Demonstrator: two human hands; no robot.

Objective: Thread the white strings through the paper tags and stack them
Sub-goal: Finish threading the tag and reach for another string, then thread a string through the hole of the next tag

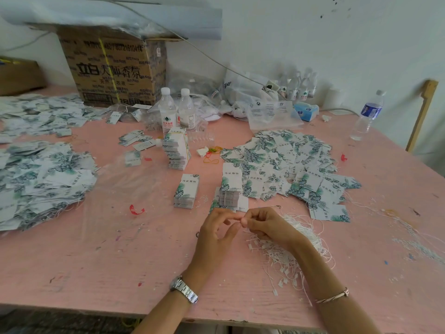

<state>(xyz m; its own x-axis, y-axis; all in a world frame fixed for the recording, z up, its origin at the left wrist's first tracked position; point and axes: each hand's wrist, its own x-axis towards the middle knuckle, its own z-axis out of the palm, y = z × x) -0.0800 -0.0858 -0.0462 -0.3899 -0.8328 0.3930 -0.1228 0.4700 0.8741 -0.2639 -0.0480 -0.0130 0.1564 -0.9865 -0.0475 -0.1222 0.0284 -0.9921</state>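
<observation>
White strings [292, 251] are lying heaped beneath the right hand [265, 227].
It is pinching one string's end; left hand [216, 237] fingertips are meeting it, grip unclear.

Cardboard box [113, 68], water bottles [167, 109], tissue pack [305, 110]

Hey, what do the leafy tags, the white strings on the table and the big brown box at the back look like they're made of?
Tags: paper or thin card, matte; flat, stiff, leaf-printed.
White strings: thin cord, perhaps cotton or nylon, limp and tangled; the end pieces look plastic.
Box: brown cardboard, matte, with black print and folded corners.
</observation>
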